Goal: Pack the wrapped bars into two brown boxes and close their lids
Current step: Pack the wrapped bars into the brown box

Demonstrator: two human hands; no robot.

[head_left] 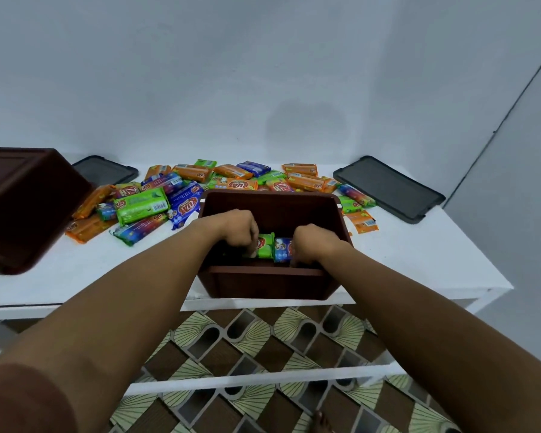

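Curls the fingers (pixel 247 243) of the left hand (pixel 236 229) round one end of a green bar (pixel 265 245). Pinches a blue bar (pixel 282 250) in the bent fingers of the right hand (pixel 313 242), fingertips hidden behind the wrapper. Holds both bars on end, side by side and touching, low inside the brown box (pixel 264 285), with the knuckles under the rim. Cannot tell whether the bars rest on the box floor.

Looks like an early step of the packing: shows only these two bars inside, with the pile of wrapped bars (pixel 231 179) spread over the white table (pixel 403 260) just behind the box. Has the second brown box (pixel 28 207) tilted at the table's left end, the left lid (pixel 105 170) behind it and the right lid (pixel 388 189) well apart at the far right, both lying flat.

Risks the two bars toppling once let go, standing on end with nothing packed beside them. Risks more from the box itself: sits right at the table's near edge, so a pull toward the body or a hard press on the near wall could tip it to the floor. Risks the tilted second box sliding off the left end if knocked.
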